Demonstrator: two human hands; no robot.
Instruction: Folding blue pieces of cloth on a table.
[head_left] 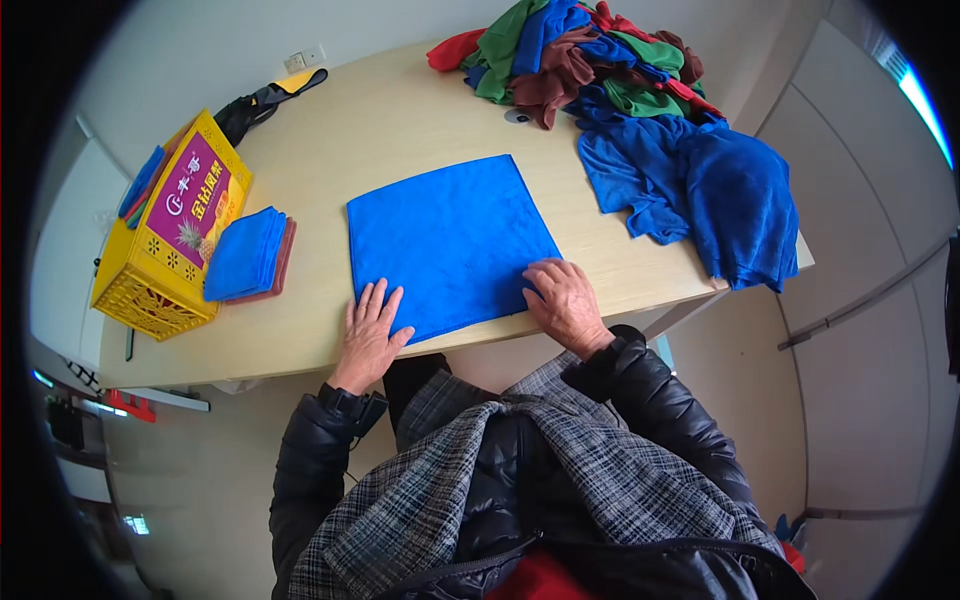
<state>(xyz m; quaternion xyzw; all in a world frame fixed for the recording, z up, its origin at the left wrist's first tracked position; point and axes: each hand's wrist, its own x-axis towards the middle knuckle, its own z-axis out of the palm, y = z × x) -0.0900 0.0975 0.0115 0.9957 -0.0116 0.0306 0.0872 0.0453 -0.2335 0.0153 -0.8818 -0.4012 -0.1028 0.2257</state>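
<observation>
Pressing down on a blue cloth [450, 240], a person is standing at a pale wooden worktop [400, 110], seen from above. The cloth is lying spread flat and square in the middle of the worktop, its near edge close to the worktop's front edge. The left hand [370, 335] is resting on the cloth's near left corner, fingers extended and flat, gripping nothing. The right hand [563, 300] is lying on the near right corner, fingers slightly curled and pressing on the fabric, not closed around it.

Judging by the layout, the work is sitting at an early stage: this cloth is smoothed out but not yet folded. To the left, a small stack of folded cloths [250, 255] is lying finished, blue on top with a reddish-brown one beneath. At the far right, a large heap of loose cloths [640, 90] in blue, green, red and brown is waiting, some blue ones hanging over the worktop's edge.

A yellow plastic crate [165, 240] is standing at the left, just beside the folded stack; a purple printed card is covering its top, so its contents are mostly hidden, though a strip of blue fabric is showing at its far side.
</observation>
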